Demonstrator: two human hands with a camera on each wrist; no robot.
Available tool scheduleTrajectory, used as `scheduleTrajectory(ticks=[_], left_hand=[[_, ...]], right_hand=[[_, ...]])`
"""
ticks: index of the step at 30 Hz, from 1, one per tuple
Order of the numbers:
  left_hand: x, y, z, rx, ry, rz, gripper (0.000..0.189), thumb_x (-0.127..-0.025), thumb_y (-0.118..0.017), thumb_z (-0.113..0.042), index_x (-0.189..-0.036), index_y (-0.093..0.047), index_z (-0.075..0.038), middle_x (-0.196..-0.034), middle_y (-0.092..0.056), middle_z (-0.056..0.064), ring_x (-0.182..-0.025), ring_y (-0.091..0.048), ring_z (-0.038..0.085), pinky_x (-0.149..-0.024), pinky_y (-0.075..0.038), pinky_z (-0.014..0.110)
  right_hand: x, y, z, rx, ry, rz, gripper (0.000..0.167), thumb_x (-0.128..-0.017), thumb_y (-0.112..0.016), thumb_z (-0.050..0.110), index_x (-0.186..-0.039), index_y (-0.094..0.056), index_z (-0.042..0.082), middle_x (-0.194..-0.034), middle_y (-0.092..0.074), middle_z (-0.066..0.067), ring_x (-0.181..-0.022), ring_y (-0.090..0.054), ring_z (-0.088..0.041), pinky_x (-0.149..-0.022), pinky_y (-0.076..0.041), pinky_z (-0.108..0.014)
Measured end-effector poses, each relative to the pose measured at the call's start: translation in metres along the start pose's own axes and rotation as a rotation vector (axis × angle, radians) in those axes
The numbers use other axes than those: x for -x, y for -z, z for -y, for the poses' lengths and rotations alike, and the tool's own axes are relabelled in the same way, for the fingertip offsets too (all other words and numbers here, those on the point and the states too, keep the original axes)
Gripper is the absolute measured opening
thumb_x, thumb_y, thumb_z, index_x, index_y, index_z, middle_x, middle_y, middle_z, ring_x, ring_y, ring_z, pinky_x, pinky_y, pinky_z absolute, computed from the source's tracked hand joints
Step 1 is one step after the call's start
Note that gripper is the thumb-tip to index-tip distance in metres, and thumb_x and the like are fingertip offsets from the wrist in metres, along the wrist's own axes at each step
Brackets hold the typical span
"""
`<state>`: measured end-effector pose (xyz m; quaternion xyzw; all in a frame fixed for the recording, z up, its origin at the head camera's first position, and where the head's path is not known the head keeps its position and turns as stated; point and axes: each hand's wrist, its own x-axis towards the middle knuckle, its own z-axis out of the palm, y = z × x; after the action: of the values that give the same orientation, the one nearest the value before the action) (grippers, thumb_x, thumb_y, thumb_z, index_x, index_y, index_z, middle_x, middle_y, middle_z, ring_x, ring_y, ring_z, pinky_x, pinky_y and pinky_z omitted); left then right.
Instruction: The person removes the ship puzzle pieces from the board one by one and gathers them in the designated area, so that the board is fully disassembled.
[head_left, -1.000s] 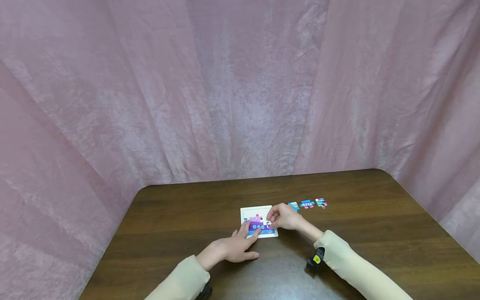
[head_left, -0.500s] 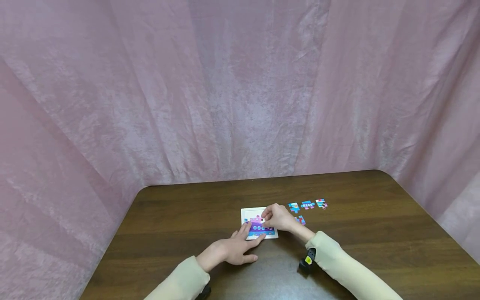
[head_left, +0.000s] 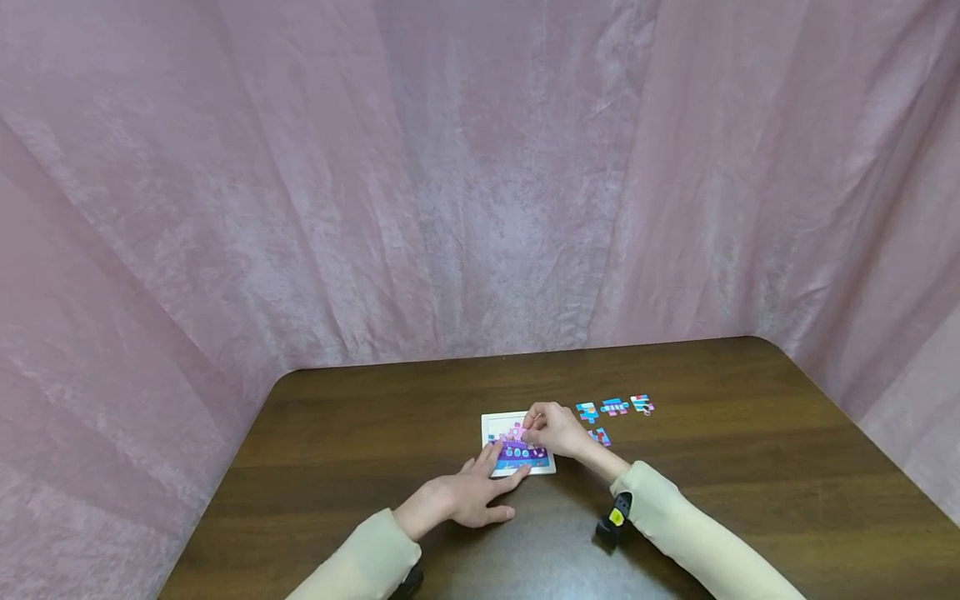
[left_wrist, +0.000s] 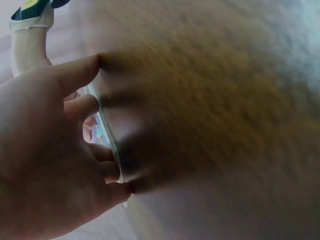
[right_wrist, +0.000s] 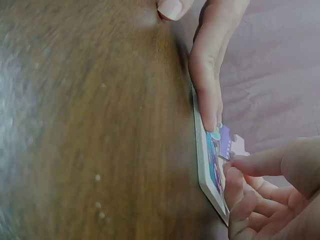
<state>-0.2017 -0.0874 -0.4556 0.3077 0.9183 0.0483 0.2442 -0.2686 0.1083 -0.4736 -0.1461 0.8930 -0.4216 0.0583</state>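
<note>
Bracing the white-rimmed rectangular puzzle board [head_left: 498,417] under spread fingers of the left hand [head_left: 465,498], probably against sliding; pinched a thin, cardlike purple-and-pink jigsaw piece [right_wrist: 225,142] between fingertips of the right hand [head_left: 558,429] over that board, presumably for control; had loose blue-and-pink jigsaw pieces [head_left: 615,407] right of those fingers, perhaps for easy reach.

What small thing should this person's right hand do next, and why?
Probably lower the purple-and-pink flat jigsaw piece and press it into the white-rimmed rectangular puzzle tray. The right hand pinches its edge over the tray, the right wrist view shows it tilted up from the picture, and the left hand touches the tray, perhaps steadying it.
</note>
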Motion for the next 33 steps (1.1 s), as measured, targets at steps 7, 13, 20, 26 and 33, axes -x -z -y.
scheduleTrajectory(ticks=[7, 13, 20, 26, 33], left_hand=[[0.002, -0.002, -0.002, -0.029, 0.006, -0.009, 0.064, -0.098, -0.046, -0.05, -0.154, -0.017, -0.04, -0.163, 0.002, 0.018, -0.151, -0.001, 0.031, -0.119, -0.022, 0.049], [0.004, -0.001, -0.003, -0.035, 0.008, -0.018, 0.064, -0.098, -0.048, -0.049, -0.154, -0.018, -0.039, -0.163, 0.001, 0.018, -0.151, -0.003, 0.032, -0.119, -0.023, 0.05], [0.003, -0.002, -0.002, -0.025, 0.001, -0.016, 0.064, -0.098, -0.046, -0.049, -0.154, -0.017, -0.037, -0.163, 0.002, 0.018, -0.152, -0.001, 0.031, -0.119, -0.022, 0.049], [0.003, -0.002, 0.0, -0.022, -0.01, -0.019, 0.063, -0.099, -0.045, -0.048, -0.155, -0.016, -0.037, -0.163, 0.004, 0.018, -0.152, 0.0, 0.031, -0.119, -0.021, 0.05], [0.004, -0.002, 0.0, 0.013, -0.009, -0.002, 0.063, -0.1, -0.043, -0.047, -0.155, -0.014, -0.037, -0.163, 0.007, 0.017, -0.152, 0.002, 0.03, -0.12, -0.018, 0.05]], right_hand=[[0.0, 0.0, -0.002, -0.102, -0.02, -0.001, 0.007, -0.084, -0.07, 0.003, -0.086, -0.063, 0.002, -0.07, -0.068, -0.007, -0.058, -0.056, -0.006, -0.054, -0.044, -0.02], [0.003, 0.004, -0.002, -0.169, -0.038, 0.017, 0.006, -0.087, -0.066, 0.003, -0.09, -0.062, -0.001, -0.073, -0.068, -0.01, -0.061, -0.059, -0.01, -0.055, -0.046, -0.021], [0.006, 0.013, -0.002, -0.226, -0.026, 0.042, 0.01, -0.09, -0.062, 0.001, -0.096, -0.059, -0.006, -0.078, -0.068, -0.02, -0.066, -0.064, -0.02, -0.06, -0.053, -0.031], [0.008, 0.02, -0.003, -0.251, -0.046, 0.029, 0.011, -0.09, -0.061, 0.001, -0.098, -0.058, -0.006, -0.079, -0.066, -0.019, -0.067, -0.064, -0.02, -0.063, -0.056, -0.036], [0.011, 0.026, -0.008, -0.226, -0.057, 0.004, 0.01, -0.091, -0.061, 0.003, -0.098, -0.059, -0.005, -0.08, -0.066, -0.017, -0.068, -0.062, -0.019, -0.064, -0.056, -0.036]])
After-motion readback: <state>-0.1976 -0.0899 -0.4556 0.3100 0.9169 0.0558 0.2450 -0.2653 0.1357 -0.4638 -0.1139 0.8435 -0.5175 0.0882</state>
